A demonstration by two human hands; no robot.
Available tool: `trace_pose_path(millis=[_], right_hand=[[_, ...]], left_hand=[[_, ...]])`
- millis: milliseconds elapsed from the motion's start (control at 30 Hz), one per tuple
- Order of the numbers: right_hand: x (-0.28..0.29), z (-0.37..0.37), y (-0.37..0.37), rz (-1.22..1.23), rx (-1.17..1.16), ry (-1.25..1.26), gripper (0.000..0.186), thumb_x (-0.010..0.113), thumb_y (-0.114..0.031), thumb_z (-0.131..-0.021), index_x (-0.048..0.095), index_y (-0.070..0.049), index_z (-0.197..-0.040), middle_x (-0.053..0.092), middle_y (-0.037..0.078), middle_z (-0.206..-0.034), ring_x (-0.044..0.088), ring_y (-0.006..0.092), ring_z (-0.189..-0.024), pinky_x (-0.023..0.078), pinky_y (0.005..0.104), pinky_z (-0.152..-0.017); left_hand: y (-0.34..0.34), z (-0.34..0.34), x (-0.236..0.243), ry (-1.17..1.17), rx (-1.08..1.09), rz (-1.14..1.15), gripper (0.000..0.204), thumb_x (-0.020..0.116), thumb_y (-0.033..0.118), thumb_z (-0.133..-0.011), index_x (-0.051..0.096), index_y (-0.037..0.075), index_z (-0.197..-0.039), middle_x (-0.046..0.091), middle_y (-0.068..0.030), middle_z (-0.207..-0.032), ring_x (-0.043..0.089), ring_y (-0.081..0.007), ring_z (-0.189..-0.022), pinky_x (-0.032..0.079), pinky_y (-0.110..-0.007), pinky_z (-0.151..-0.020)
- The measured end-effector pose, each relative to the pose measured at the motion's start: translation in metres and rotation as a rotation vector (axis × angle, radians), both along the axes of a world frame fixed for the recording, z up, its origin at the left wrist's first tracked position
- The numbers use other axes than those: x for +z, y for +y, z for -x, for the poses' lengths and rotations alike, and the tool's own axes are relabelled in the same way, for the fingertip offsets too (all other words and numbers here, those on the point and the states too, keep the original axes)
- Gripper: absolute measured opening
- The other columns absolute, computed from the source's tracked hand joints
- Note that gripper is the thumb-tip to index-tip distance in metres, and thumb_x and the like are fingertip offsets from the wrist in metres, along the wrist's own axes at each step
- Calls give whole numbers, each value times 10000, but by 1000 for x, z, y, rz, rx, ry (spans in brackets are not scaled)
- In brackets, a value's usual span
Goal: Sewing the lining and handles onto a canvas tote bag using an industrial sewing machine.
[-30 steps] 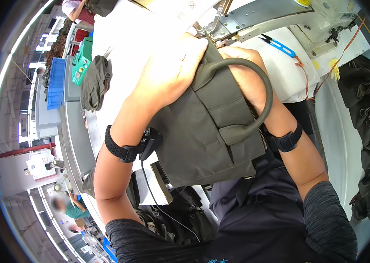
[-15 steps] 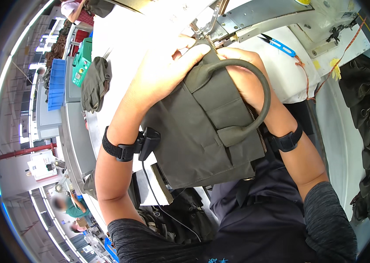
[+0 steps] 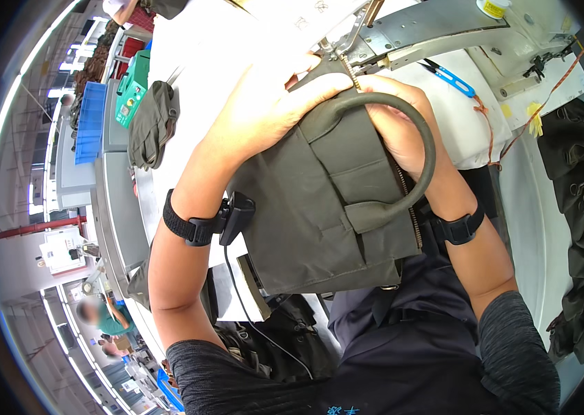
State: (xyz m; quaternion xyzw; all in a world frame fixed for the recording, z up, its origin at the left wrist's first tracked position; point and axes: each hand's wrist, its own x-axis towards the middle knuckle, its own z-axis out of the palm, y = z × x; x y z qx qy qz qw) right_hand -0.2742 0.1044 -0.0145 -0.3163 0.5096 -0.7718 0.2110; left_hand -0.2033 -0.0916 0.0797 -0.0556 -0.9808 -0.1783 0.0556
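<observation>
A dark olive fabric bag panel (image 3: 292, 221) with a rounded carry handle (image 3: 425, 159) hangs over the near edge of the sewing table. My left hand (image 3: 271, 104) grips its far end, thumb on top, close to the needle area of a sewing machine (image 3: 330, 47). Opposite it, my right hand (image 3: 399, 128) pinches the edge with the zipper (image 3: 406, 183), its wrist and fingers partly behind the handle loop. The far end of the fabric lies at the machine's presser foot. Glare washes out part of my left hand.
Blue thread snips (image 3: 451, 79) lie right of the machine, tied to an orange cord. A folded olive piece (image 3: 154, 124) rests on the left of the table, by a green box (image 3: 133, 86) and a blue bin (image 3: 90, 124). Dark bag pieces (image 3: 579, 207) hang at the right.
The view has shifted slightly, so the machine and snips appear a little further right. Both hands keep their hold on the bag panel, which stays at the presser foot.
</observation>
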Motion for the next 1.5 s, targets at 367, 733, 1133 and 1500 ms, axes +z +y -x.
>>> trace_pose_path(millis=[367,733,1133,1500], right_hand=[[-4,-1,0,-4,-31,-51,166,646,-84,-1051,722,55,-1098,712,27,-923,588,71,-842,492,250,-750],[-8,-3,-2,86,49,-276,249,663,-89,-1044,716,90,-1208,767,76,-1084,685,93,-946,550,250,-827],[-23,-9,67,-281,422,-155,250,655,-246,-1072,749,-15,-1081,682,1,-760,631,61,-623,508,239,-576],[2,-36,112,-439,253,158,274,682,-301,-1063,750,-55,-964,580,-51,-692,542,40,-599,427,222,-543]], left_hand=[[-4,7,3,22,23,-205,224,745,214,-965,778,95,-1151,664,-33,-1085,571,-153,-860,456,-285,-764],[-15,11,2,-132,89,-411,400,797,353,-956,744,28,-1183,677,-12,-1066,592,-109,-929,486,-250,-873],[-6,-39,36,4,178,101,398,760,185,-966,686,12,-1317,703,-110,-1255,659,-193,-1097,523,-319,-965],[126,-159,-6,300,264,97,412,855,167,-880,725,52,-1254,710,-138,-1332,634,-300,-1281,479,-435,-1099]])
